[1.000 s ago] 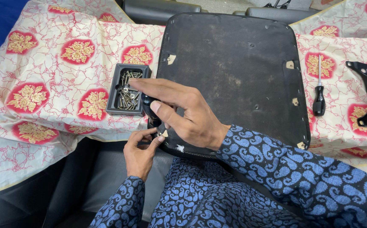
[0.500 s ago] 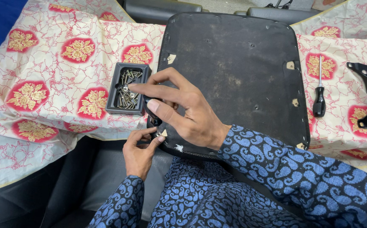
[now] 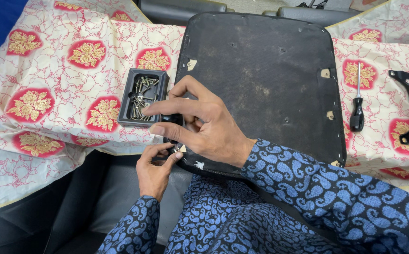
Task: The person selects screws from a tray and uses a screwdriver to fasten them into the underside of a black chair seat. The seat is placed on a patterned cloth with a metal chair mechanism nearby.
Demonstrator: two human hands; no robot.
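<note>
Both hands meet at the near-left corner of the black seat pan (image 3: 261,80): right hand (image 3: 199,124) grips a small black part (mostly hidden) with fingers curled, left hand (image 3: 155,167) pinches beneath the edge. Screw tray (image 3: 125,101) sits just left; screwdriver (image 3: 357,106) lies well apart.

The right hand (image 3: 199,124) blocks the seat pad's (image 3: 270,75) near-left corner, with the screw tray (image 3: 143,96) just beside it, while the pad's middle and the cloth (image 3: 49,75) leftward lie open.
</note>
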